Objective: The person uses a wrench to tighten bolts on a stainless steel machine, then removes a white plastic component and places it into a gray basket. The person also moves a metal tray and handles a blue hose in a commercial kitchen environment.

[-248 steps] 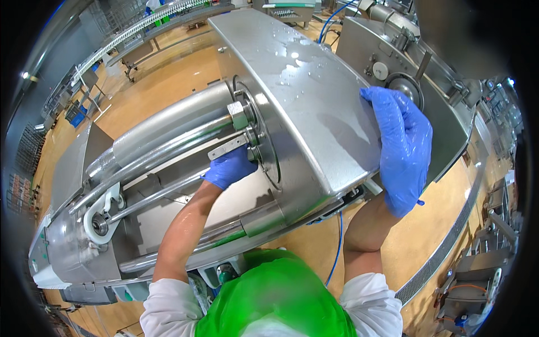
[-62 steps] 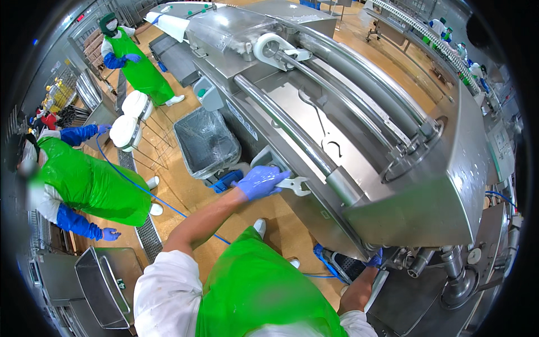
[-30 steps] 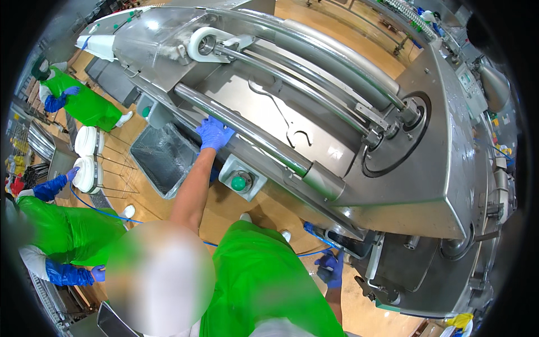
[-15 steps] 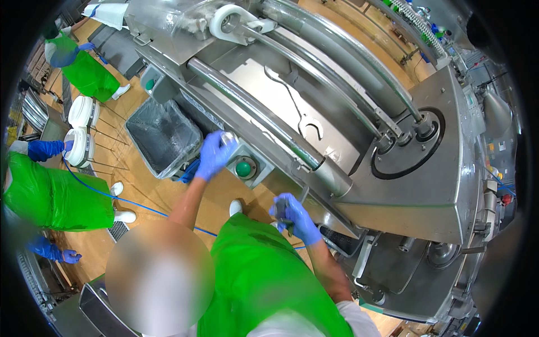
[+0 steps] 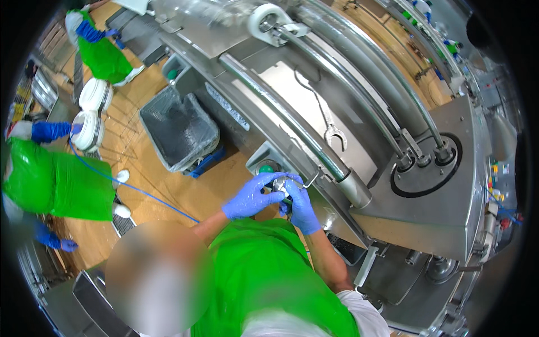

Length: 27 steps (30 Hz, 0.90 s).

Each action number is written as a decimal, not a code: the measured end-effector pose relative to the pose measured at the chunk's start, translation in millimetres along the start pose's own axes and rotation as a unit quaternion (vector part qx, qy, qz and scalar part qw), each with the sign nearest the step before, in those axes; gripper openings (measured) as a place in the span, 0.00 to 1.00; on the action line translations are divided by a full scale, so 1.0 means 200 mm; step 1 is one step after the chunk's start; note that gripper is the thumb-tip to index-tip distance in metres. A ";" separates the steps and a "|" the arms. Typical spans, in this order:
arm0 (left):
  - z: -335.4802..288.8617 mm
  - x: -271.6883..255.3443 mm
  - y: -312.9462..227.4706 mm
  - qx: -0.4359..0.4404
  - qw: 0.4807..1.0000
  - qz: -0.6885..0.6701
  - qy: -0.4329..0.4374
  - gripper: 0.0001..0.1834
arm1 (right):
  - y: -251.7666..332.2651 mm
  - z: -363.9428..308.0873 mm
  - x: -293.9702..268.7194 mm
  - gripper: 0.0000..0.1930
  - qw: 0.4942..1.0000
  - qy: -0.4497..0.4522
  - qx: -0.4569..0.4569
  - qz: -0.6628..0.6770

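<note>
Metal part (image 5: 281, 187) now sits gripped between left hand (image 5: 250, 199) and right hand (image 5: 304, 210), apart moments ago, making this two-handed work.

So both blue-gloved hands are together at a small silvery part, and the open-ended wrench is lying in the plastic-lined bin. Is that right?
Not quite: the open-ended wrench isn't in the plastic-lined bin; the head view shows it lying in the machine's steel trough. The left hand and right hand, both blue-gloved, are indeed together at a small silvery part.
</note>
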<state>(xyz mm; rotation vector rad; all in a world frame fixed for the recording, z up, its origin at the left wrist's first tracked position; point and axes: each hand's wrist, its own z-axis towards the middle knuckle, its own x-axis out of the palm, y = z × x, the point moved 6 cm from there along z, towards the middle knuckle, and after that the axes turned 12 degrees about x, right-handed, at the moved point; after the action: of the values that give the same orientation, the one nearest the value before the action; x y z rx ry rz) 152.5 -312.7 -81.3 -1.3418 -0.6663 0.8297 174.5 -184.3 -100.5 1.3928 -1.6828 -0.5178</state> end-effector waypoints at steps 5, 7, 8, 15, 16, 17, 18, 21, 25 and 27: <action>0.18 0.06 0.08 0.007 0.996 -0.083 -0.010 0.38 | 0.02 -0.12 -0.16 0.15 0.995 -0.060 0.006 0.084; 0.34 0.06 0.07 0.104 0.985 0.137 0.035 0.36 | 0.00 -0.18 -0.24 0.18 0.989 -0.068 0.054 0.121; 0.42 0.09 0.06 0.167 0.922 0.337 0.096 0.36 | -0.01 -0.22 -0.27 0.20 0.985 -0.059 0.072 0.144; 0.63 0.31 0.21 0.205 0.770 0.582 0.160 0.35 | -0.11 -0.37 -0.31 0.22 0.972 0.029 0.124 0.197; 0.60 0.32 0.23 0.217 0.757 0.591 0.175 0.32 | -0.11 -0.38 -0.31 0.23 0.973 0.034 0.123 0.194; 0.57 0.31 0.24 0.229 0.741 0.601 0.191 0.29 | -0.09 -0.40 -0.30 0.23 0.974 0.054 0.105 0.194; 0.53 0.29 0.26 0.224 0.723 0.616 0.219 0.26 | -0.08 -0.42 -0.30 0.23 0.970 0.067 0.116 0.205; 0.40 0.18 0.26 0.176 0.763 0.588 0.202 0.13 | -0.03 -0.48 -0.31 0.23 0.962 0.108 0.135 0.210; 0.14 -0.01 0.10 0.094 0.812 0.571 0.081 0.11 | 0.02 -0.52 -0.29 0.22 0.944 0.210 0.141 0.213; -0.03 -0.15 0.03 -0.053 0.942 0.262 -0.203 0.17 | 0.01 -0.48 -0.28 0.23 0.955 0.206 0.150 0.148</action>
<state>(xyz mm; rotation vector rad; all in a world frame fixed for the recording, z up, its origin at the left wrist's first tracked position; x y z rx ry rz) 140.8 -340.7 -86.3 -1.4854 -0.6838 1.5495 251.9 -112.3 -67.2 1.3106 -1.6201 0.1990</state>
